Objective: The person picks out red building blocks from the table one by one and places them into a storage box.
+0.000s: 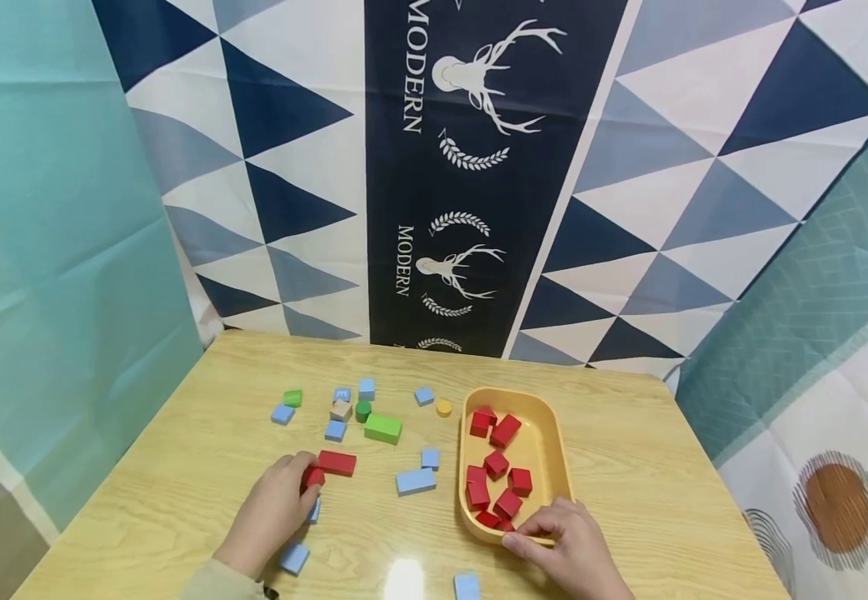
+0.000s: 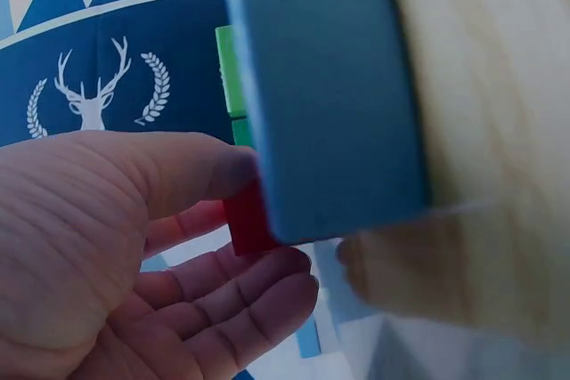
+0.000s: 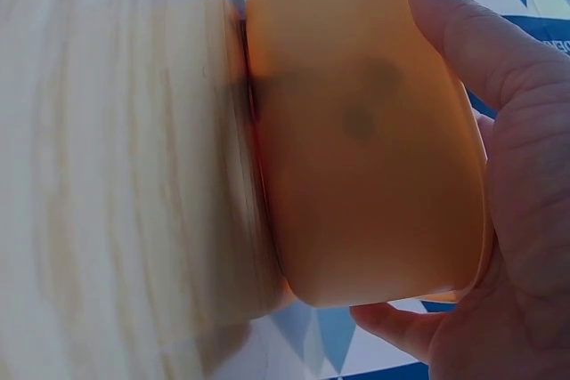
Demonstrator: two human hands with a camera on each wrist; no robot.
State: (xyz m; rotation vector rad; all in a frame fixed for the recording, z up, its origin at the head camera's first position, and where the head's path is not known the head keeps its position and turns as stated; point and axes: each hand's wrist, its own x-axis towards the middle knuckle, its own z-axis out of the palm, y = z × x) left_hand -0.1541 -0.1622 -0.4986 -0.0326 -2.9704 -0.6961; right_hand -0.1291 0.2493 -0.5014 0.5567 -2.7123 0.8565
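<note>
My left hand (image 1: pixel 272 506) has its thumb and fingers around a red cube (image 1: pixel 313 477), partly covered by the fingers, on the left of the table. In the left wrist view the thumb lies along that cube, behind a large near blue block (image 2: pixel 329 95). Just beyond the fingertips lies a flat red block (image 1: pixel 337 463). My right hand (image 1: pixel 569 540) grips the near rim of a yellow tray (image 1: pixel 561 454), thumb outside and fingers over the edge. Several red blocks (image 1: pixel 496 463) lie loose inside the tray. The right wrist view shows the tray's outer wall (image 3: pixel 365 149) against the hand.
Toward the back left sit a green block (image 1: pixel 383 428), a dark green cylinder (image 1: pixel 362 410), a wooden block (image 1: pixel 341 411) and several blue ones. A long blue block (image 1: pixel 415 481) is left of the tray, and another blue block (image 1: pixel 467 586) is at the front. A patterned cloth (image 1: pixel 314 167) hangs behind.
</note>
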